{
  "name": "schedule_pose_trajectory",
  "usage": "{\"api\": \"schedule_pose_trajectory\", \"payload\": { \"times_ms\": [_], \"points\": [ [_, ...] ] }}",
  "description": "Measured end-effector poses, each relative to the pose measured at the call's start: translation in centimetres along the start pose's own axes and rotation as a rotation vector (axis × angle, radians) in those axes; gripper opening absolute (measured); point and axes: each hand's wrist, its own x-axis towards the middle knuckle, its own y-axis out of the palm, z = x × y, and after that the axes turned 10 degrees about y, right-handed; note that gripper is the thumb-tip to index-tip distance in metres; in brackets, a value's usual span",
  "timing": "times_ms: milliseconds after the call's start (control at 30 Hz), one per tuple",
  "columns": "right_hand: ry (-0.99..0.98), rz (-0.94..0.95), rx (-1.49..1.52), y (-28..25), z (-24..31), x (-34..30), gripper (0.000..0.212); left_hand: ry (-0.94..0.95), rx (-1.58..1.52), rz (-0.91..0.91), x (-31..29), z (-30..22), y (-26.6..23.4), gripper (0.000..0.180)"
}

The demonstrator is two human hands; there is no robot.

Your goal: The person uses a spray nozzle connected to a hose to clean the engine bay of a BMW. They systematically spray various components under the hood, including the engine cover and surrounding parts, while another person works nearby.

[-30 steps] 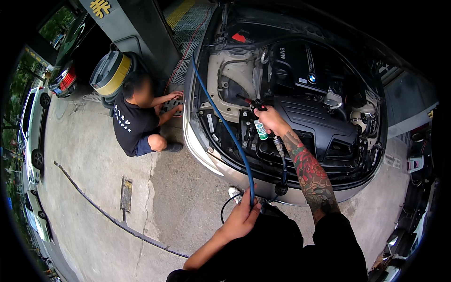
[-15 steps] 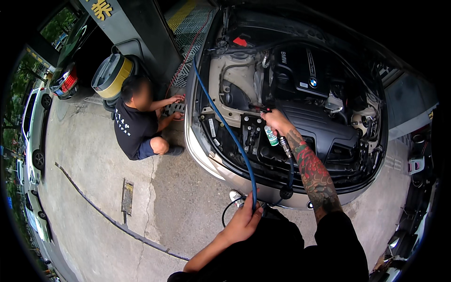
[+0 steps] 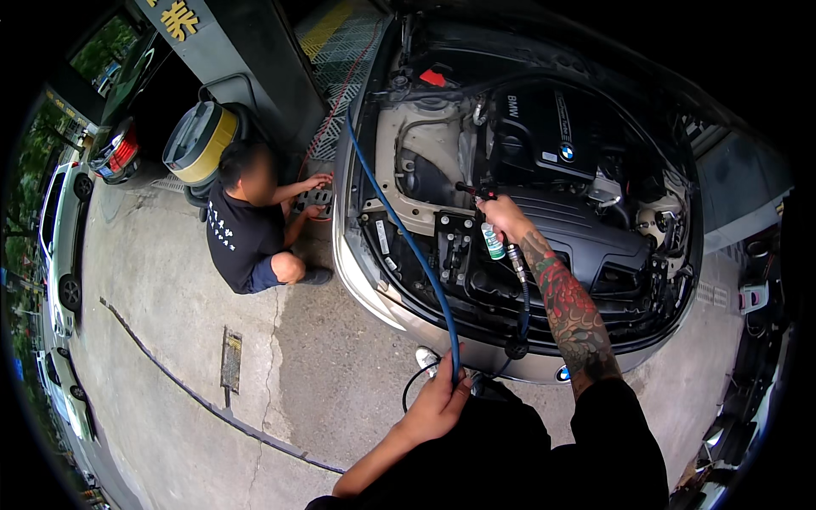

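Note:
My right hand (image 3: 505, 216) is closed around a spray gun (image 3: 484, 195) with a red and black body, held over the open engine bay (image 3: 432, 121) of a beige car. A small white and green bottle (image 3: 493, 245) hangs below that hand, beside a metal hose coupling (image 3: 517, 265) with a dark hose running down from it. The gun's nozzle points left, next to the black engine cover (image 3: 561, 225). At the car's front edge my left hand (image 3: 437, 403) grips a blue hose (image 3: 416, 241), which stretches across the fender to the far left.
A co-worker (image 3: 246, 221) squats by the front left wheel side, both hands near a perforated plate. Behind them stand a yellow and grey drum-shaped machine (image 3: 201, 144) and a grey pillar (image 3: 268, 76). A dark cable (image 3: 195, 397) lies along the concrete floor.
The spray gun's nozzle has shifted slightly right and up with my right hand. My left hand keeps its hold on the blue hose. The co-worker's lower hand has moved slightly.

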Motion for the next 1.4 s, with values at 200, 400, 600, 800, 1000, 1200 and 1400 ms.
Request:
{"api": "schedule_pose_trajectory", "payload": {
  "times_ms": [200, 400, 600, 800, 1000, 1200, 1400],
  "points": [
    [0.032, -0.012, -0.048, -0.4, -1.4, 1.2, 0.039, 0.012, -0.015, 0.011, 0.4, -0.3, 0.0, 0.058],
    [-0.08, 0.054, 0.063, 0.3, 0.9, -0.8, 0.033, 0.038, 0.041, 0.035, 0.7, -0.3, -0.1, 0.061],
    [-0.109, 0.073, 0.102, 1.2, 2.0, -1.9, 0.031, 0.044, 0.01, 0.012, 0.9, -0.7, 0.2, 0.06],
    [-0.113, 0.099, 0.177, 1.2, 2.2, -3.0, 0.029, 0.054, 0.029, 0.029, 1.1, -0.8, 0.1, 0.061],
    [-0.175, -0.022, 0.26, 0.7, 1.1, -3.7, 0.026, 0.103, 0.032, -0.009, 1.8, -2.1, 0.0, 0.061],
    [-0.193, -0.099, 0.257, -0.7, 0.5, -4.6, 0.027, 0.15, 0.028, 0.005, 2.4, -2.9, 0.2, 0.063],
    [-0.207, -0.169, 0.227, -1.0, -0.2, -6.0, 0.027, 0.158, 0.056, 0.042, 2.3, -2.9, 0.9, 0.064]
  ]
}}
